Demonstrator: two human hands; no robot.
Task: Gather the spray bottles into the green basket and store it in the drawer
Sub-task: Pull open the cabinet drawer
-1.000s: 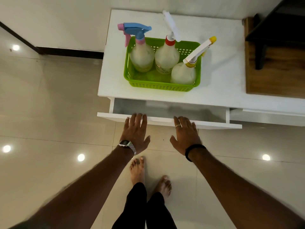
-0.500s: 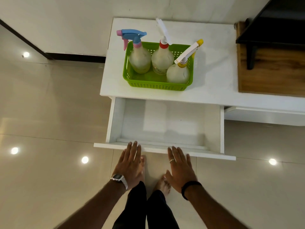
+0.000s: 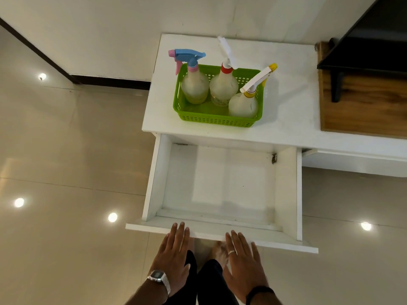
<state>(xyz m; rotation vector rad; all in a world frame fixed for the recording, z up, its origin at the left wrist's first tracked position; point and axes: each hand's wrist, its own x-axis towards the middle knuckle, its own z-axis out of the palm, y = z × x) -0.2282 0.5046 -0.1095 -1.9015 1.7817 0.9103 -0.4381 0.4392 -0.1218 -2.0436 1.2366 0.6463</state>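
While the green basket (image 3: pixel 217 119) sits on the white cabinet top (image 3: pixel 286 119), far past my fingers, I see three spray bottles standing up in it. The blue-top bottle (image 3: pixel 195 84) points its nose left. The red-collar bottle (image 3: pixel 223 86) points its white nose up toward the wall. The yellow-tip bottle (image 3: pixel 243 104) points up and to the right. The basket's long side runs left to right, along the cabinet edge. Below it the drawer (image 3: pixel 220 181) is pulled wide open. My left hand (image 3: pixel 174 256) and right hand (image 3: pixel 244 260) lie flat, fingers straight and a little apart, fingertips on the drawer's front edge, holding nothing.
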